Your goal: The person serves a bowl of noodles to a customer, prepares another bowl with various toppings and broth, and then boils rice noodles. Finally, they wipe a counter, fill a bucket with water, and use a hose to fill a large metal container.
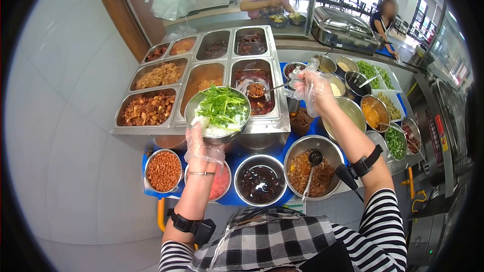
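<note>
My left hand (202, 143), in a clear plastic glove, holds a metal bowl (233, 133) by its near side. Chopped green leaves (222, 107) lie over white food in the bowl. My right hand (313, 86), also gloved, is closed round the handle of a metal ladle (257, 89). The ladle's head is full of reddish-brown minced food and hangs over a steel tray of dark red sauce (249, 73), just right of the bowl. The bowl overlaps the near edge of the middle trays.
Food trays (149, 109) fill the steel counter. Nearer me stand bowls of peanuts (164, 170), dark liquid (260, 180) and mince (308, 168). More condiment bowls (374, 112) crowd the right. A person (264, 0) works behind the counter; another person (382, 22) stands far right.
</note>
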A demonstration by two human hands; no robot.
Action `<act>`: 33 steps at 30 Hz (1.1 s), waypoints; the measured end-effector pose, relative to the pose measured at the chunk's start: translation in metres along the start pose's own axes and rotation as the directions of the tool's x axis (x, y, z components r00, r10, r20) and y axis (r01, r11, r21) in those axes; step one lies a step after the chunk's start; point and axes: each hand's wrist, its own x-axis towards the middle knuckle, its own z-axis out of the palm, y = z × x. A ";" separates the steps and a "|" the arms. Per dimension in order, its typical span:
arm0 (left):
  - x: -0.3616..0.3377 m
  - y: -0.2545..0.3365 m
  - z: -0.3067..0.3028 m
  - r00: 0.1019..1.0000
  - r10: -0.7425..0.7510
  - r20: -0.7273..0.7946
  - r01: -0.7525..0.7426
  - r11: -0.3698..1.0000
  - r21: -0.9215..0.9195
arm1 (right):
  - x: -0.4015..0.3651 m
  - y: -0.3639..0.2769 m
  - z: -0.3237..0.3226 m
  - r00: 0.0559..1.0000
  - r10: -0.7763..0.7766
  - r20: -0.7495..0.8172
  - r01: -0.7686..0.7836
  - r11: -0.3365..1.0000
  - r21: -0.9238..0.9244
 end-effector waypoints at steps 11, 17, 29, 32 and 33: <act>0.003 -0.004 -0.003 1.000 -0.005 0.030 0.006 1.000 -0.007 | -0.004 -0.001 0.007 0.994 -0.105 -0.034 0.104 0.994 -0.045; 0.005 -0.005 -0.004 0.999 0.001 0.043 0.000 1.000 -0.012 | -0.004 0.007 0.001 0.992 -0.122 0.020 0.123 0.992 -0.014; 0.001 -0.002 0.002 0.999 -0.007 0.034 0.006 1.000 0.007 | -0.003 0.008 0.003 0.986 -0.159 0.052 0.158 0.987 0.020; -0.001 -0.003 0.002 0.999 -0.020 0.026 0.020 1.000 0.006 | -0.005 0.006 0.004 0.985 -0.164 0.049 0.163 0.986 0.026; 0.000 -0.002 0.002 0.999 -0.021 0.025 0.021 1.000 0.006 | -0.005 0.004 0.005 0.985 -0.161 0.063 0.160 0.987 0.023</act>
